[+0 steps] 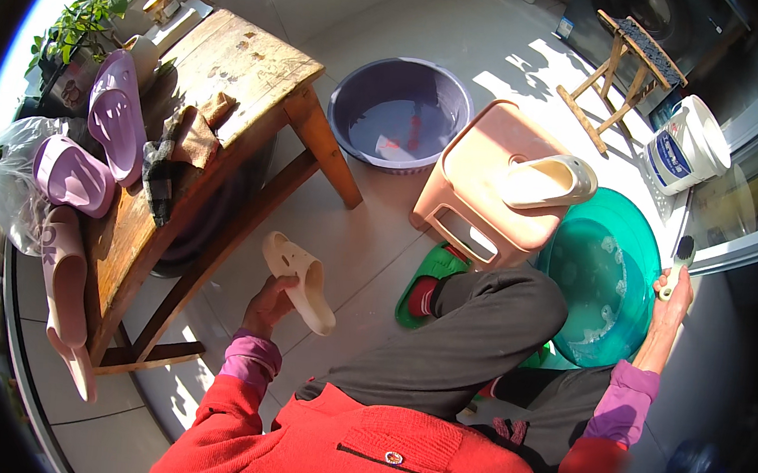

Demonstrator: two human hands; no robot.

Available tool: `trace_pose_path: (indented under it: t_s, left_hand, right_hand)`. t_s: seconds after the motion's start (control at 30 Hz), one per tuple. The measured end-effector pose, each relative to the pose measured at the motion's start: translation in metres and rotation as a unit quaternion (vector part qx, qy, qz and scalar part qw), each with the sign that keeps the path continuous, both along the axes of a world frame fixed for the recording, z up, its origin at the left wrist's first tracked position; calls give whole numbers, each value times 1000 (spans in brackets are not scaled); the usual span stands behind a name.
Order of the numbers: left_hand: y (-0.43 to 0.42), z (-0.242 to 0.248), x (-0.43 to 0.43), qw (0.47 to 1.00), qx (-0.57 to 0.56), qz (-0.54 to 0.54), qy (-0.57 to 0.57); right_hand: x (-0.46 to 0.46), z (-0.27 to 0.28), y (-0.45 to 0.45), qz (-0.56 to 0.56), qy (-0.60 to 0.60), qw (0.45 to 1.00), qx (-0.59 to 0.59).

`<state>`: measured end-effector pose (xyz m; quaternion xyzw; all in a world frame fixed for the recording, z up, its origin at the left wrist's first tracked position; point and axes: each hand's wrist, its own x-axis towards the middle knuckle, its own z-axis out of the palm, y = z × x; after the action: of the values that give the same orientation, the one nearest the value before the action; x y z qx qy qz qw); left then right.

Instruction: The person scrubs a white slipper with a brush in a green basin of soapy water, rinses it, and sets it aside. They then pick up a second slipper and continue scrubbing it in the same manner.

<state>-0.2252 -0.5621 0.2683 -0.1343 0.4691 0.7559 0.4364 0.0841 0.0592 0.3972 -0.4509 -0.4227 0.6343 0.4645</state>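
My left hand (271, 305) grips a cream clog-style slipper (308, 286) by its side, above the tiled floor and left of my knees. Out to the right, my right hand (675, 294) holds a scrubbing brush (675, 269) by its pale handle, with the dark bristle head up, beside the rim of a green basin (651, 253) of soapy water. A second cream slipper (549, 182) rests on a peach plastic stool (488, 148) in front of me, at the basin's edge. Behind the stool's left side stands a purple basin (344, 91) with water in it.
A worn wooden bench (259, 57) at the left bears lilac slippers (119, 116), dusty-pink slippers (68, 277) and cloths (191, 139). A plastic bag (12, 184) and a potted plant (77, 21) are beyond it. A folding stool (626, 72) and white bucket (687, 148) stand at the upper right.
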Motion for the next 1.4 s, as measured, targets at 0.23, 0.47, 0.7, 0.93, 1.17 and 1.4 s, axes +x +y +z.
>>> trace_pose_path:
  t_s: [0.23,0.47,0.7,0.93,1.17,1.4]
  left_hand:
    - [50,29,10,899,-250,-168,318]
    - [61,38,-10,985,33,-39,162]
    - [58,28,-13,970,236,34,-46]
    - [92,68,-7,957,289,-24,16]
    - [105,82,-11,942,328,50,-39]
    - [115,124,-12,944,302,132,20]
  right_hand:
    - [0,0,2,-4,-2,1000,6]
    - [2,3,2,-4,-9,1000,6]
    - [5,3,3,8,4,1000,18]
    - [6,1,5,13,1,1000,19]
    - [4,-3,7,14,-2,1000,18]
    - [-1,-10,14,-2,5,1000,-7]
